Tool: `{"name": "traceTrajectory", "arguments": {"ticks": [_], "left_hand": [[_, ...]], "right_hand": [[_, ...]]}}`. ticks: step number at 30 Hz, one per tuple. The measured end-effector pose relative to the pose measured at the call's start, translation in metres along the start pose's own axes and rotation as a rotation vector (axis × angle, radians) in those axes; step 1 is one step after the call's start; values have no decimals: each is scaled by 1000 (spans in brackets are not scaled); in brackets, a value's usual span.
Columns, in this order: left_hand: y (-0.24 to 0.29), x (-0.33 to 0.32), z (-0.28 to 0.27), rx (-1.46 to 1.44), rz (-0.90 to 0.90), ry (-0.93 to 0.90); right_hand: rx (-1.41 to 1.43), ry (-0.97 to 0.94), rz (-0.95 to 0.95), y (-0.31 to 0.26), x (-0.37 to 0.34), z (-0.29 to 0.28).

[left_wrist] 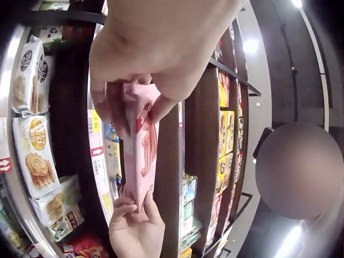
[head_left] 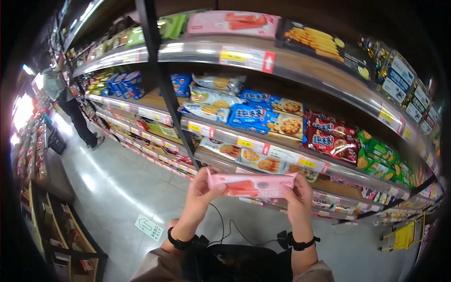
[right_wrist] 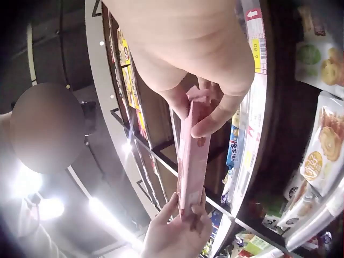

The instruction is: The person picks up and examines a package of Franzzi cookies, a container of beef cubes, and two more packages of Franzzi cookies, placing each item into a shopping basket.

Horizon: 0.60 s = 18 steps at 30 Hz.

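A pink snack packet (head_left: 253, 184) with pictures of reddish biscuit sticks is held level in front of the shelves, its printed face up. My left hand (head_left: 202, 195) pinches its left end, thumb on the front and fingers behind. At the opposite end my right hand (head_left: 297, 199) grips the packet the same way. In the left wrist view the packet (left_wrist: 141, 145) stretches between both hands. The right wrist view shows the packet (right_wrist: 193, 156) edge-on, with the fingers of the right hand (right_wrist: 209, 102) around its crimped end.
Blue cookie packets (head_left: 268, 120), red packets (head_left: 331, 138) and green packets (head_left: 383, 152) fill the shelf behind. A similar pink packet (head_left: 233, 23) lies on the shelf above. Another person (head_left: 70, 103) stands down the aisle at left. A yellow frame (head_left: 404, 235) stands at lower right.
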<state>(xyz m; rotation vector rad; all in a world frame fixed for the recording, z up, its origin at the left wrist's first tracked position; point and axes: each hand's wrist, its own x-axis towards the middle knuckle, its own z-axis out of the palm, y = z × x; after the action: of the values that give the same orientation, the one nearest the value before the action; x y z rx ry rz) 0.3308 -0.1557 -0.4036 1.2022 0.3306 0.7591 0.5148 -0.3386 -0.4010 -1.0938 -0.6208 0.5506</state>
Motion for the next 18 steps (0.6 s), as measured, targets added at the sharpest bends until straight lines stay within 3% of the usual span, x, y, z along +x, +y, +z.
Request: {"name": "traceTrajectory", "arguments": {"ticks": [3,8,10,12,15,18], "left_hand": [[0,-4,-10,17,-103,-112],[-4,-13,-17,162,-231,-363],[-4,-17,-13,165,-267,-415],[-3,-20,-8,148,-201,-340],[10,-18,5,45,-94,-188],[29,-10,19,3,39,-65]], "right_hand": [[74,28,-33,3,1,-1],[340,-188,-36,-1,3,19],[225,-291,-33,2,6,24],[105,-336,43,-3,2,35],[-200,-453,-48,-1,-1,44],[-234,-457,54,-9,-5,61]]}}
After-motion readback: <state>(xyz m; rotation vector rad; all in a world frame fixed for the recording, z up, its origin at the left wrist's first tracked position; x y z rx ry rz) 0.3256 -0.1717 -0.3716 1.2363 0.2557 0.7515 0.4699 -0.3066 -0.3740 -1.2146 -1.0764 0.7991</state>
